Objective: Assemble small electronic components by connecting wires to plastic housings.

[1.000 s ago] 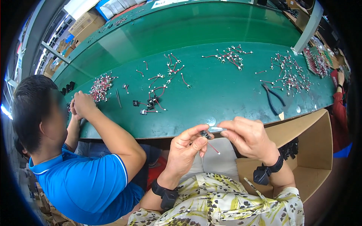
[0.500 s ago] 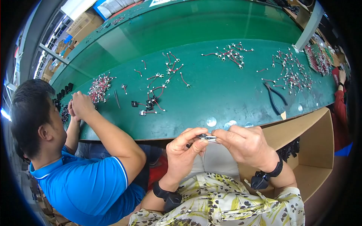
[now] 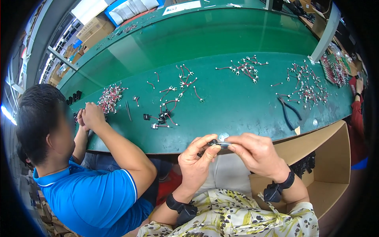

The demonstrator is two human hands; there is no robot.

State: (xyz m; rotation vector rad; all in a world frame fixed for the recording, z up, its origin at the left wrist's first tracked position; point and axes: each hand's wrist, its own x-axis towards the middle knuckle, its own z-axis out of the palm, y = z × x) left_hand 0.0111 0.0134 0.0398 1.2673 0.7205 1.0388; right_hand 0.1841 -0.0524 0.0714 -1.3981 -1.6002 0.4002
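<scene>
In front of my chest, by the table's near edge, my left hand [image 3: 195, 160] pinches a small black plastic part [image 3: 213, 142] between thumb and fingertips. My right hand [image 3: 258, 156] is closed on a slim silver metal tool [image 3: 224, 143], whose tip meets the black part. Fingers cover most of both, so the tool's exact kind does not show. Beyond my left hand, small black parts with red wires [image 3: 162, 117] lie on the green table [image 3: 213, 110]. A shiny round disc [image 3: 224, 136] sits just behind the pinched part.
Dark-handled pliers [image 3: 289, 113] lie at the right, near heaps of red-wired pieces [image 3: 308, 85]. Under my right forearm stands an open cardboard box [image 3: 327, 158] with black parts inside. A co-worker in a blue shirt [image 3: 90, 193] sits close at my left; tweezers [image 3: 128, 110] lie near that person.
The whole view has tilted, so the table sits lower in the picture. My hands keep the same grips and now cover some discs on the table edge.
</scene>
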